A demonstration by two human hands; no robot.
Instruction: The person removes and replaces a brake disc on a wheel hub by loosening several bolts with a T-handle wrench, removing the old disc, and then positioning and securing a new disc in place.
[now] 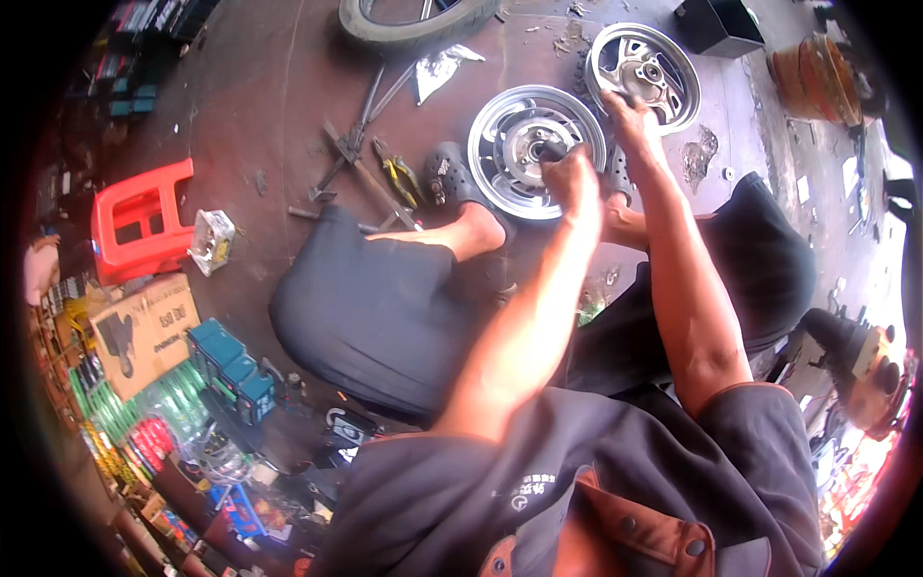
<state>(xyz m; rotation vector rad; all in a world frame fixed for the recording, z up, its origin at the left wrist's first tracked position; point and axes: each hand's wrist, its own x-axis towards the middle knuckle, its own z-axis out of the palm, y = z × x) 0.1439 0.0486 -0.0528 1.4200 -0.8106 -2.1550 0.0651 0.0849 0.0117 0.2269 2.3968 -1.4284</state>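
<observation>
A silver wheel rim [487,183] lies on the floor between my shoes. My left hand [575,181] is over its hub, fingers closed around something small and dark that I cannot make out. Just beyond to the right, a second wheel rim [685,72], grey with a silver edge, is partly raised or propped; how it rests is hard to tell. My right hand [635,120] has its fingers curled on the near left edge of that second rim.
Left of my shoe lie yellow-handled pliers [399,178], a hammer [361,173] and metal bars. A tyre [423,34] is at the far side. A red stool [139,221], cardboard box [144,332] and teal cases [231,370] stand left; a black bin [721,27] is far right.
</observation>
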